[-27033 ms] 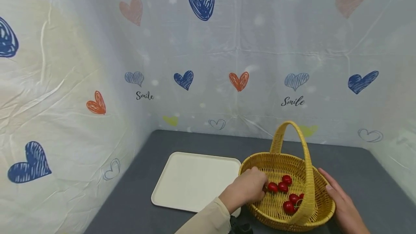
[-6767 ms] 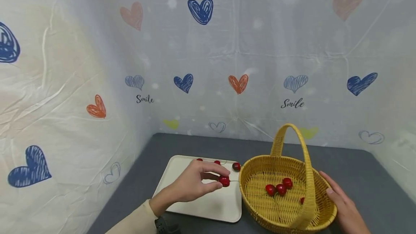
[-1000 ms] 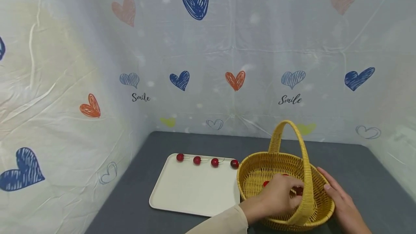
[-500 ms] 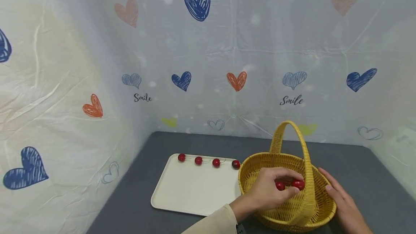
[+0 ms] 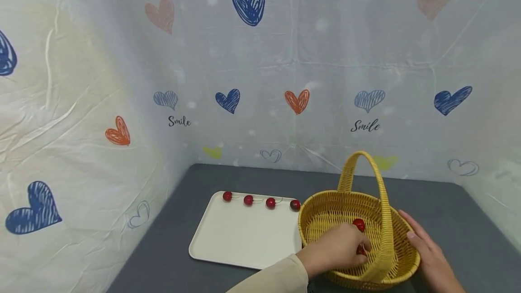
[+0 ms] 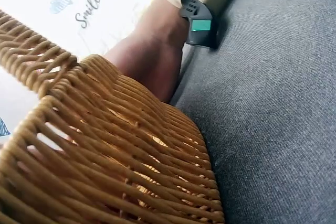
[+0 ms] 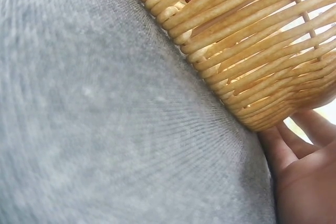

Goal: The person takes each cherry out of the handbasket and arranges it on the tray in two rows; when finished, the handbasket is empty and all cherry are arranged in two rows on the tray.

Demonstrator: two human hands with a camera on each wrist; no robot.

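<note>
I'm watching the left hand (image 5: 338, 244) pinching a cherry (image 5: 361, 251) in the basket (image 5: 321, 205), toward the tabletop's (image 5: 447, 216) right edge; the right hand (image 5: 431, 254) is resting released against the basket. Four cherries (image 5: 248, 200) are lining the tray's (image 5: 244, 234) far edge.

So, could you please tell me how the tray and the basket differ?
The tray is cream and smooth; the basket is yellow and woven. The tray is shallow; the basket is deeper, with a tall arched handle. The tray carries four cherries in a row along its far edge; the basket has the left hand in it. Both rest on the grey table and hold red cherries.
</note>
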